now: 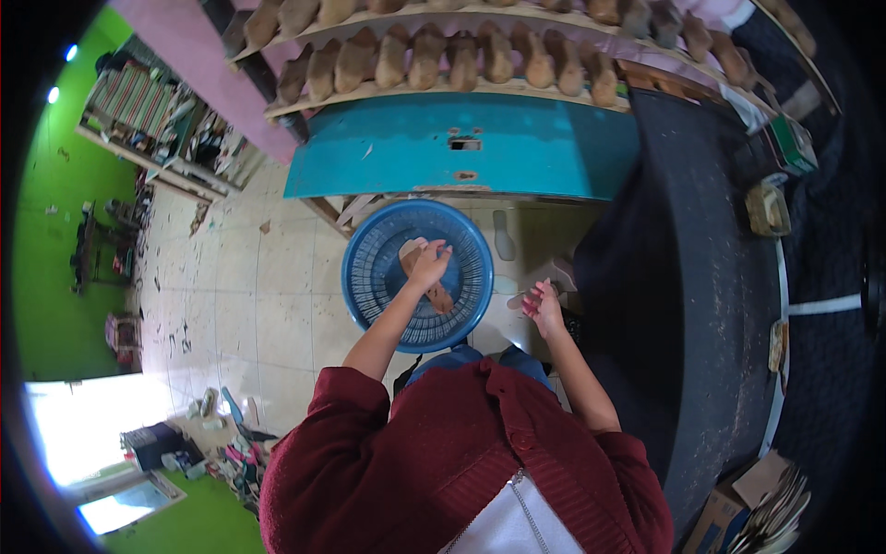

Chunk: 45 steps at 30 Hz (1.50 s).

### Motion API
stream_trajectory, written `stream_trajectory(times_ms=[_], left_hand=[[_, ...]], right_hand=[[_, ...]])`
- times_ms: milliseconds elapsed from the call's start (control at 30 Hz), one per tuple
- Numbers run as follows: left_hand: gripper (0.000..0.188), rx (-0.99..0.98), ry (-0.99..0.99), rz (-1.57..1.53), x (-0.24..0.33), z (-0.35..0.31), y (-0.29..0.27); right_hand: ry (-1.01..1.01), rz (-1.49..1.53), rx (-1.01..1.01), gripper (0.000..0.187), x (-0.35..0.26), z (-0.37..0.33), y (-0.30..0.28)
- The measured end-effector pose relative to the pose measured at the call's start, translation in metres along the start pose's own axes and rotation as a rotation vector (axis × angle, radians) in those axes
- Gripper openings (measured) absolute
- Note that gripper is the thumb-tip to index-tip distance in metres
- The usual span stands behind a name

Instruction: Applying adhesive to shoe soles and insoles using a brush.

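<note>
My left hand (pixel 430 265) reaches over a round blue plastic basket (pixel 353 268) with slotted sides. Its fingers are closed on a brown shoe last (pixel 440 299) with a paler end, tilted inside the basket; the hand covers its middle. To the right of the basket, my right hand (pixel 544 310) is raised with the palm partly turned up and the fingers loosely curled apart, holding nothing. Beyond that hand, flat sole-shaped pieces lie on the floor, among them a grey one (pixel 503 235).
Ahead stands a turquoise panel-topped table (pixel 397 138) below shelves carrying rows of brown shoe lasts (pixel 425 57). A dark cloth-covered table (pixel 711 305) runs along my right, with a clear plastic tub (pixel 768 210) on it. A cluttered rack (pixel 152 115) stands at far left.
</note>
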State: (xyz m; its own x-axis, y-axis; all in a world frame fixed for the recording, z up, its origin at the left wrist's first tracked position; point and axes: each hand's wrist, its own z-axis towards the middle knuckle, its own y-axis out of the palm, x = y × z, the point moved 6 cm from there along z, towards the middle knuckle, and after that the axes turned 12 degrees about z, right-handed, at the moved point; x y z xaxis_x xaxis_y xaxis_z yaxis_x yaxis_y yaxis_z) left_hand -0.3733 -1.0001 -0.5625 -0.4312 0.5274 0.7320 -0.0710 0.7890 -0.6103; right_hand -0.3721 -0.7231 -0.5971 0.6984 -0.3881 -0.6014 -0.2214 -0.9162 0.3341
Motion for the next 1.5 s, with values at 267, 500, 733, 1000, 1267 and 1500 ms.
stream_trajectory(times_ms=[267, 500, 733, 1000, 1267, 1500], left_hand=[[0.04, -0.082, 0.627, 0.304, 0.22, -0.041, 0.068], [0.038, -0.146, 1.105, 0.204, 0.392, -0.124, 0.14], [0.037, -0.31, 1.426, 0.113, 0.493, -0.221, 0.227], [0.039, -0.58, 1.691, -0.028, 0.554, -0.35, 0.327], [0.037, -0.83, 1.93, -0.254, 0.59, -0.478, 0.353], [0.036, -0.769, 2.138, -0.477, 0.615, -0.56, 0.344]], right_hand=[[-0.868, -0.544, 0.043, 0.036, -0.139, -0.103, -0.03], [-1.194, -0.534, 0.346, 0.036, -0.231, -0.227, -0.106], [-1.365, -0.596, 0.852, 0.032, -0.259, -0.33, -0.22], [-1.378, -0.548, 1.348, 0.031, -0.234, -0.443, -0.341], [-1.451, -0.634, 1.902, 0.027, -0.199, -0.571, -0.37], [-1.643, -0.104, 2.039, 0.03, -0.169, -0.661, -0.415]])
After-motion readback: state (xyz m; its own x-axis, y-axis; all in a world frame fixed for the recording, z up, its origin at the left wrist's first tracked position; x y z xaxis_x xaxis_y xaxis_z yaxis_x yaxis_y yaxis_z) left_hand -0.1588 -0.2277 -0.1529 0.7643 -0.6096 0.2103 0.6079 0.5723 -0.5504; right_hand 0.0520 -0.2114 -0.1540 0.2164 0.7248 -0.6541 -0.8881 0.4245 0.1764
